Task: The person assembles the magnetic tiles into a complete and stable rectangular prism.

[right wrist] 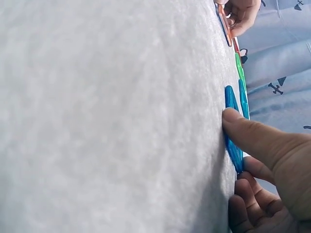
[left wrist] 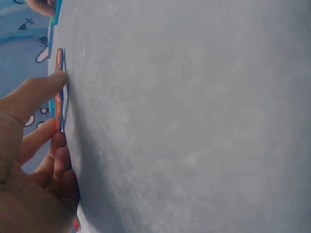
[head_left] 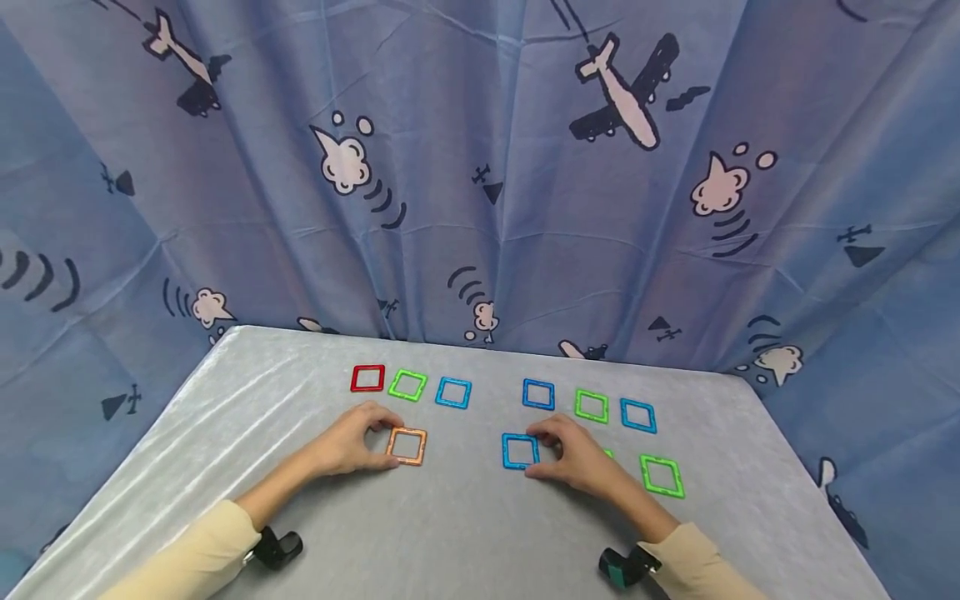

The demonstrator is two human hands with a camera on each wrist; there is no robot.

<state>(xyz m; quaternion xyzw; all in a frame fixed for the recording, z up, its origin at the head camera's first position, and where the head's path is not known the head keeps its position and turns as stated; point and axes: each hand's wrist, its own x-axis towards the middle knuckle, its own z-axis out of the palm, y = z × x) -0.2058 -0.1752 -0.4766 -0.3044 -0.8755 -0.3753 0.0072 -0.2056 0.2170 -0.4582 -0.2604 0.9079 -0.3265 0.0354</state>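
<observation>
Your left hand point(head_left: 352, 442) pinches the orange frame point(head_left: 423, 447) at its left side, thumb at the near corner and a finger at the far one; this orange frame is the reference for every place below. A thin blue edge shows against it in both wrist views; you cannot confirm from these whether that is a second piece. Your right hand point(head_left: 573, 454), well to its right, pinches the held blue frame point(head_left: 506, 451) by the right side, thumb near and a finger far. Whether either held piece is raised cannot be told. Beyond the orange frame you have a red frame point(head_left: 382, 377) to the far left, a green frame point(head_left: 402, 397) almost directly behind, and a light-blue frame point(head_left: 452, 406) to the far right. Farther right, also beyond it, run a dark-blue frame point(head_left: 538, 407), a second green frame point(head_left: 592, 418) and another blue frame point(head_left: 640, 429). Well to its right, past your right hand, lies a large green frame point(head_left: 664, 493); nearer, a green piece point(head_left: 608, 454) is mostly hidden by that hand. The cloth-covered counter point(head_left: 450, 542) extends around it, and a blue printed curtain point(head_left: 442, 192) hangs behind.
</observation>
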